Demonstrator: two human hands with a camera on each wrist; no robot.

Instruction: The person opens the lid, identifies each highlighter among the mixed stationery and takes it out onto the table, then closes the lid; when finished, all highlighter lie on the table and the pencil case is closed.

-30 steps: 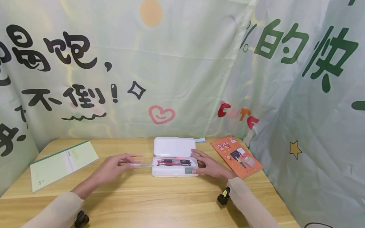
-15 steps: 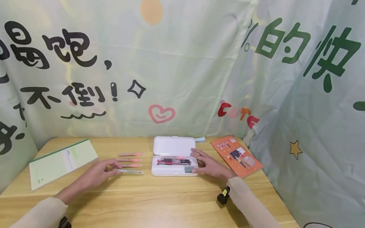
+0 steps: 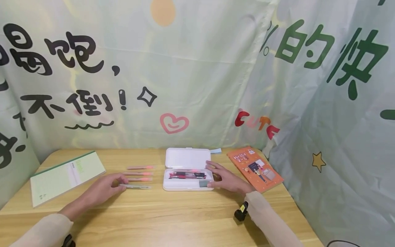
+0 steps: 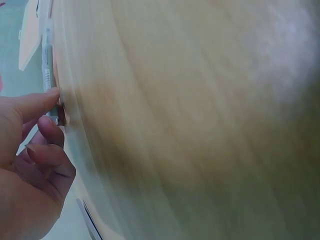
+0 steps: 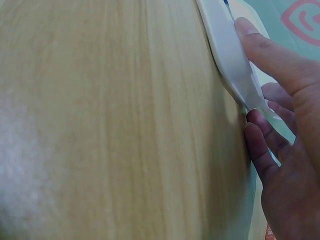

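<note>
In the head view, my left hand (image 3: pixel 105 188) pinches the near end of a slim clear pen (image 3: pixel 138 187) that lies low over the table. The left wrist view shows that pen (image 4: pixel 48 70) at the thumb and fingertips. Three pens with pink-orange tips (image 3: pixel 142 174) lie in a row just behind it. To their right stands a white pencil case (image 3: pixel 181 186), lid up, with several red and black pens (image 3: pixel 187 175) inside. My right hand (image 3: pixel 229 178) holds the case's right end, thumb at the front corner. In the right wrist view, fingers touch the case's side (image 5: pixel 230 45).
A pale green notepad (image 3: pixel 68 178) lies at the table's left. An orange booklet (image 3: pixel 256 169) lies to the right, close behind the right hand. A grey block (image 3: pixel 203 184) sits inside the case. Printed curtains (image 3: pixel 197 79) hang along the table's back and sides.
My left hand has carried the clear pen leftward from beside the case and down next to the row of pens. My right hand has stayed on the case.
</note>
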